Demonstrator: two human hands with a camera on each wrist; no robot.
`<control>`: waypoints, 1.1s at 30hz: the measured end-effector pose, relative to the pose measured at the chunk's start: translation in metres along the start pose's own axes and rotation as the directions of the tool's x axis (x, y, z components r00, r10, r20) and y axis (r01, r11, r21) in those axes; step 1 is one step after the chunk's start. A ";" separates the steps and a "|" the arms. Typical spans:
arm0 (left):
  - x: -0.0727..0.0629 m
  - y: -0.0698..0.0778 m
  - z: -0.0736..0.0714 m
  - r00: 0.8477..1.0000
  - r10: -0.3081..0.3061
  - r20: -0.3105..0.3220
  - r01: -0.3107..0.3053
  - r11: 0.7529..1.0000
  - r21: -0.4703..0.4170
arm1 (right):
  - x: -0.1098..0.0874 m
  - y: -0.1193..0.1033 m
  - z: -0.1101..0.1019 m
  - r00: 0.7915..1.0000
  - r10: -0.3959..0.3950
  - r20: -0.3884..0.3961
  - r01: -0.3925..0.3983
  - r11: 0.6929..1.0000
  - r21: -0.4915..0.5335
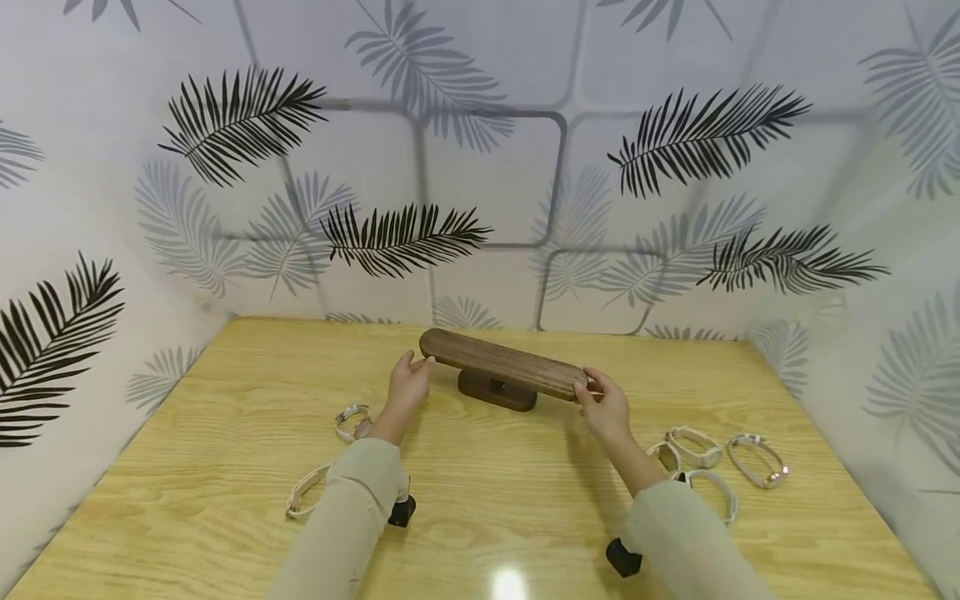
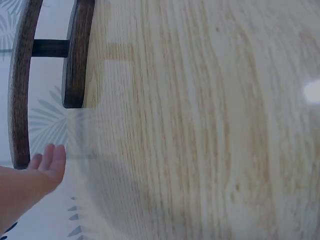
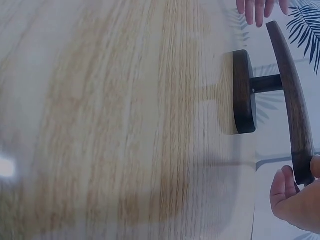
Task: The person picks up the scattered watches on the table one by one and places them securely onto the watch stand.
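Note:
A dark wooden T-shaped display stand (image 1: pixel 504 360) stands upright on its rounded base, with its long top bar slanting lower toward the right in the head view. My right hand (image 1: pixel 606 410) pinches the bar's right end, thumb on the near side and fingers beneath, as the right wrist view also shows. At the opposite end my left hand (image 1: pixel 408 387) is held with its fingers fairly straight, fingertips right by the bar's tip. In the left wrist view the left hand (image 2: pixel 35 182) overlaps the bar's end, its thumb hidden.
Left of the stand lie a wristwatch (image 1: pixel 354 422) and a pale-strapped one (image 1: pixel 306 492) partly behind the sleeve. Several more watches, one at the far right (image 1: pixel 759 461), lie by the right forearm. The wooden table (image 1: pixel 480 500) meets a leaf-patterned wall (image 1: pixel 487 183) behind.

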State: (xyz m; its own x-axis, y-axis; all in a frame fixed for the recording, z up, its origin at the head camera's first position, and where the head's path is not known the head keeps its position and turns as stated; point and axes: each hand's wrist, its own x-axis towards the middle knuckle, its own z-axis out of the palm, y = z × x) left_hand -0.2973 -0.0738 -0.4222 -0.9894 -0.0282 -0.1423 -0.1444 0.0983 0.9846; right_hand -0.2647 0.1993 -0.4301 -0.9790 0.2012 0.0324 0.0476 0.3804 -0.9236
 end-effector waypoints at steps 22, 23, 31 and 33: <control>0.002 -0.011 -0.008 0.992 -0.034 -0.121 0.028 0.998 -0.053 | 0.001 -0.004 -0.010 0.995 0.052 0.080 -0.056 0.997 0.043; 0.002 -0.012 -0.009 0.992 -0.037 -0.124 0.031 0.998 -0.050 | 0.001 -0.003 -0.011 0.995 0.052 0.091 -0.055 0.998 0.041; -0.003 -0.015 -0.018 0.997 -0.048 -0.062 0.048 0.999 -0.005 | -0.002 -0.001 -0.022 0.990 0.037 0.138 -0.039 0.999 0.013; -0.004 -0.015 -0.020 0.997 -0.056 -0.048 0.057 0.998 0.010 | -0.004 -0.002 -0.023 0.990 0.027 0.139 -0.029 1.000 0.011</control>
State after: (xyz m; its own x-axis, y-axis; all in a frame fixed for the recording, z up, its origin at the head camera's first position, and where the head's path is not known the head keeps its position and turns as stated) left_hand -0.2906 -0.0946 -0.4341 -0.9779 -0.0809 -0.1925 -0.2005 0.1066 0.9739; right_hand -0.2564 0.2187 -0.4191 -0.9954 0.0840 -0.0465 0.0741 0.3640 -0.9285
